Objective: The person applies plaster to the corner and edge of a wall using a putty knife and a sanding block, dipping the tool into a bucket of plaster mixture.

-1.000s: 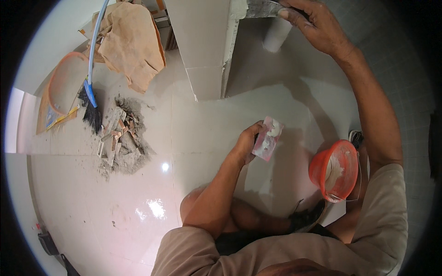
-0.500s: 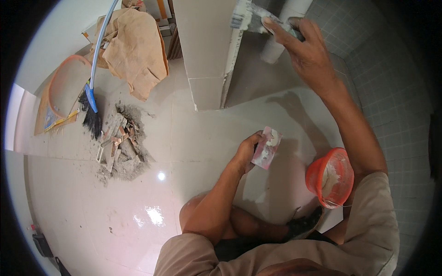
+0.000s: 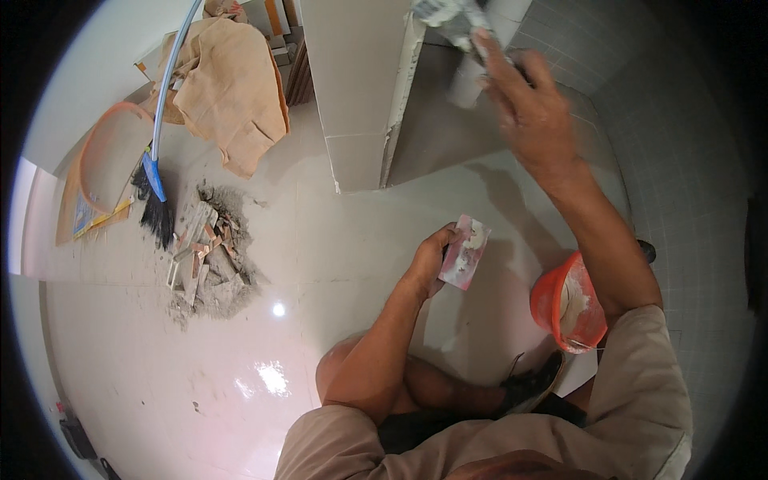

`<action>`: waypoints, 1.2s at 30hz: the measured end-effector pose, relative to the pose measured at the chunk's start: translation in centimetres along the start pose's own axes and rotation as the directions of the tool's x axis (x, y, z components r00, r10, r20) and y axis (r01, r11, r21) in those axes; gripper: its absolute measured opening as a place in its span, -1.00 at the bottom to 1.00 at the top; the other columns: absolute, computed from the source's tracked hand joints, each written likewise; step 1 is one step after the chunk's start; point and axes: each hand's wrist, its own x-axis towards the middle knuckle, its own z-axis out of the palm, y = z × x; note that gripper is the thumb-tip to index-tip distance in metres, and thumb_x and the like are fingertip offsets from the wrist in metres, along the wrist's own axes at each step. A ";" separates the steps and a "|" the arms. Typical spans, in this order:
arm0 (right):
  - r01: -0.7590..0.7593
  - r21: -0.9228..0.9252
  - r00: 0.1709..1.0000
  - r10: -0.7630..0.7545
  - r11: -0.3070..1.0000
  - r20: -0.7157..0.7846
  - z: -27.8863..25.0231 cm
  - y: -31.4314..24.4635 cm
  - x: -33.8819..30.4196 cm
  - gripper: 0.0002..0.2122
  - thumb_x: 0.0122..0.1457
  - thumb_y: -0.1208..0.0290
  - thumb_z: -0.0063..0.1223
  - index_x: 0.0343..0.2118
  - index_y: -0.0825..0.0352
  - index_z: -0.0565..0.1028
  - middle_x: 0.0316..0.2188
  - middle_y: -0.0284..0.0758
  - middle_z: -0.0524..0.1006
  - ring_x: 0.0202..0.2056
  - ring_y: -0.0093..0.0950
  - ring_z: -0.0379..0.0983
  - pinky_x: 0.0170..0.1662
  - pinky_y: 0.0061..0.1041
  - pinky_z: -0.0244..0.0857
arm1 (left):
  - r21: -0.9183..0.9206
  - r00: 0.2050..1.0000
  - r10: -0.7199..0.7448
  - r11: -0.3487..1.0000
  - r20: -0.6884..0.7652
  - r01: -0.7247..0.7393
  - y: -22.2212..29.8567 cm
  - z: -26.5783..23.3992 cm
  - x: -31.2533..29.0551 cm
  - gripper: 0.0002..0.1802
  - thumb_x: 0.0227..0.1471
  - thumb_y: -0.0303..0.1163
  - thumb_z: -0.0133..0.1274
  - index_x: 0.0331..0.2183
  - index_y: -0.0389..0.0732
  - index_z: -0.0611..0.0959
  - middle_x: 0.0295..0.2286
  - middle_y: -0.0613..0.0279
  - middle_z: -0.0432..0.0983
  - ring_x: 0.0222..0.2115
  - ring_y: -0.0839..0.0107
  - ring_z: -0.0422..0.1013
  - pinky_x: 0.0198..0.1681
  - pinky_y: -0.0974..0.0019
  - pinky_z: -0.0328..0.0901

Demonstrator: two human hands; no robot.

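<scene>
My right hand (image 3: 534,116), blurred by motion, is closed around a putty knife (image 3: 458,20) whose blade carries white paste. The blade is up by the raw edge (image 3: 406,84) of a tiled wall end (image 3: 356,104), which is streaked with the same paste; whether it touches cannot be told. Lower down, my left hand (image 3: 433,254) grips a small flat pink plate (image 3: 462,264) with white paste smeared on it. Beside my right forearm sits an orange-red bucket (image 3: 547,302) with pale paste inside, partly covered by the arm.
A white pipe (image 3: 506,18) stands behind the knife. To the left lie a rubble heap (image 3: 210,252), a blue-handled broom (image 3: 156,180), a large orange ring-shaped rim (image 3: 90,160) and a brown sheet (image 3: 232,96). Grey tiled wall (image 3: 680,160) rises at the right.
My right hand and the putty knife have shifted, the blade moving slightly right and up along the wall edge. My left hand still holds the pink plate, nearly in place.
</scene>
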 end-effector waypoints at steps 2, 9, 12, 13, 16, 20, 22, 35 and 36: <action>0.018 -0.009 1.000 -0.018 1.000 0.023 0.6 -1.2 0.6 -0.30 0.12 0.52 0.27 0.34 -0.07 0.34 -0.32 -0.31 0.37 -0.47 -0.30 0.50 -0.40 -0.25 0.50 | 0.019 1.000 -0.021 1.000 -0.001 0.021 -0.2 -0.3 0.2 -0.59 0.16 -0.23 -0.13 0.00 -0.17 0.51 -0.09 0.13 0.53 -0.12 0.24 0.54 -0.05 0.14 0.42; -0.196 0.023 0.968 0.189 0.980 0.165 1.0 -3.0 -4.9 -0.35 0.17 0.53 0.24 0.35 0.10 0.33 -0.29 -0.22 0.36 -0.46 -0.28 0.49 -0.38 -0.27 0.50 | -0.025 1.000 -0.008 1.000 0.017 0.008 0.1 -0.2 0.0 -0.47 0.14 -0.29 -0.12 0.14 -0.24 0.45 -0.03 0.13 0.48 -0.09 0.23 0.49 0.04 0.16 0.37; -0.174 0.092 0.984 0.171 0.980 0.041 1.1 -4.1 -3.5 -0.34 0.17 0.53 0.23 0.36 0.14 0.30 -0.28 -0.17 0.35 -0.46 -0.26 0.48 -0.39 -0.27 0.49 | -0.052 1.000 -0.023 0.998 -0.006 0.022 -0.2 0.2 0.1 -0.52 0.14 -0.30 -0.11 0.08 -0.23 0.47 -0.07 0.16 0.49 -0.11 0.25 0.49 0.01 0.17 0.39; -0.161 0.106 0.987 0.159 0.981 0.029 1.3 -4.7 -2.0 -0.33 0.18 0.53 0.22 0.37 0.15 0.28 -0.27 -0.15 0.35 -0.44 -0.24 0.49 -0.37 -0.25 0.49 | -0.031 0.999 -0.034 0.999 0.004 0.035 -0.1 -0.1 0.1 -0.52 0.14 -0.30 -0.11 0.08 -0.23 0.47 -0.07 0.15 0.50 -0.12 0.25 0.50 0.00 0.17 0.39; -0.177 0.073 0.983 0.172 0.982 0.071 1.5 -5.1 -2.2 -0.33 0.18 0.54 0.21 0.38 0.17 0.26 -0.25 -0.13 0.35 -0.39 -0.20 0.50 -0.34 -0.22 0.50 | -0.024 0.999 -0.037 0.999 0.022 0.037 -0.4 -0.6 0.4 -0.52 0.15 -0.29 -0.12 0.08 -0.23 0.46 -0.06 0.15 0.49 -0.14 0.25 0.51 -0.01 0.16 0.40; -0.270 0.036 0.942 0.256 0.962 0.216 1.2 -4.9 -6.6 -0.35 0.20 0.54 0.19 0.37 0.17 0.27 -0.25 -0.12 0.36 -0.35 -0.14 0.51 -0.30 -0.22 0.51 | -0.038 0.999 -0.029 0.999 0.019 0.030 -0.3 -0.6 0.4 -0.52 0.16 -0.28 -0.12 0.09 -0.24 0.45 -0.06 0.15 0.48 -0.16 0.24 0.52 -0.02 0.15 0.41; -0.272 0.047 0.950 0.261 0.961 0.170 0.8 -4.8 -5.2 -0.35 0.20 0.55 0.19 0.37 0.16 0.27 -0.25 -0.12 0.36 -0.35 -0.13 0.50 -0.30 -0.21 0.50 | -0.052 1.000 -0.008 0.999 0.016 0.009 -0.2 -0.4 0.1 -0.53 0.16 -0.27 -0.11 0.08 -0.23 0.47 -0.07 0.16 0.50 -0.16 0.24 0.52 -0.01 0.15 0.41; -0.156 0.183 0.984 0.169 0.971 -0.055 2.5 -3.9 -3.1 -0.30 0.17 0.60 0.21 0.39 0.19 0.24 -0.25 -0.14 0.35 -0.37 -0.21 0.48 -0.34 -0.27 0.48 | -0.039 1.000 0.020 0.999 0.021 -0.019 -0.2 -0.4 0.0 -0.52 0.20 -0.24 -0.13 0.10 -0.21 0.47 -0.08 0.15 0.52 -0.13 0.25 0.50 -0.01 0.16 0.40; -0.176 0.178 0.981 0.187 0.968 -0.046 2.4 -4.1 -2.5 -0.30 0.17 0.60 0.21 0.39 0.19 0.24 -0.25 -0.14 0.35 -0.37 -0.21 0.48 -0.34 -0.27 0.48 | -0.037 1.000 -0.001 0.999 0.016 0.002 -0.5 -0.4 0.1 -0.52 0.20 -0.24 -0.13 0.10 -0.21 0.47 -0.08 0.15 0.52 -0.13 0.25 0.50 -0.01 0.16 0.40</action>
